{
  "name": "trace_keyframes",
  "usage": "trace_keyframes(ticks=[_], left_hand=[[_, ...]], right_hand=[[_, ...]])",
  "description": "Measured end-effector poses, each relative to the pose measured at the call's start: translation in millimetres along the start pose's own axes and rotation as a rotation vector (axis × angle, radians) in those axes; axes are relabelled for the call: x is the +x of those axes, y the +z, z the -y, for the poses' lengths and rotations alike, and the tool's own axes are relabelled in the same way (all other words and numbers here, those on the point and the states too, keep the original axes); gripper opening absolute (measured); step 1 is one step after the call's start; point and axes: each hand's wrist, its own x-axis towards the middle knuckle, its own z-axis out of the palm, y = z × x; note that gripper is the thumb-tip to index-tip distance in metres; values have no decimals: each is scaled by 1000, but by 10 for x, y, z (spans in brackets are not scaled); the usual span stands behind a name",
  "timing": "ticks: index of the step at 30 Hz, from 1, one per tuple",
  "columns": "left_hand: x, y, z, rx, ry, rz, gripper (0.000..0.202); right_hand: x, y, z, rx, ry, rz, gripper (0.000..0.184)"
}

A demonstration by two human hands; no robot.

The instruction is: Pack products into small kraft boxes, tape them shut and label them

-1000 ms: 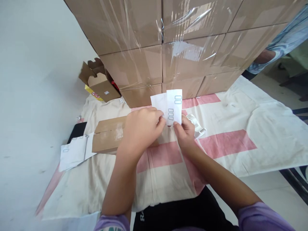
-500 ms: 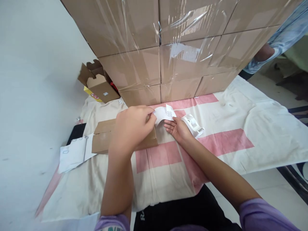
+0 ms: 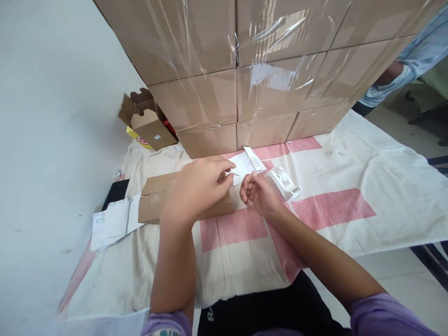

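My left hand point(image 3: 201, 186) pinches a white label sheet point(image 3: 247, 164) with small printed rectangles, just above the right end of a flat brown cardboard box point(image 3: 154, 203). My right hand point(image 3: 257, 193) is curled beside it, thumb and fingers pinched at the sheet's lower edge; what they grip is too small to name. A white tape dispenser point(image 3: 283, 183) lies right of my right hand on the cloth.
A white cloth with pink bands point(image 3: 332, 210) covers the floor. A tall stack of film-wrapped cartons point(image 3: 245, 70) stands just behind. An open small carton point(image 3: 149, 123) and a yellow pack sit at left. Loose label sheets point(image 3: 112, 221) lie left. Another person's sleeve point(image 3: 402, 74) shows far right.
The label sheet has come down from upright to nearly flat above the box. My right hand let go of its upright hold, opened, then curled into a pinch at its edge.
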Motion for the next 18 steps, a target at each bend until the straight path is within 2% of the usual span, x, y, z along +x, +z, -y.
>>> trace_keyframes(ticks=[3, 5, 8, 10, 12, 14, 16, 18], left_hand=[[21, 42, 1, -18, 42, 14, 30], [34, 74, -11, -17, 54, 15, 33], [45, 88, -25, -18, 63, 16, 36], [38, 60, -3, -29, 65, 36, 39], [16, 12, 66, -47, 55, 72, 44], [-16, -34, 186, -35, -14, 78, 47], [-43, -56, 344, 5, -166, 62, 51], [-51, -47, 511, -22, -331, 105, 55]], right_hand=[[-4, -5, 113, 27, 143, 133, 53], [-5, -16, 152, 25, 175, 191, 46], [-21, -21, 141, 32, 133, 214, 27], [-31, -30, 103, -5, 58, 173, 21], [-23, -64, 68, -190, -70, 98, 19], [6, -140, 63, -554, -250, 60, 19], [51, -246, 94, -942, -403, 103, 17], [91, -353, 147, -1195, -487, 163, 16]])
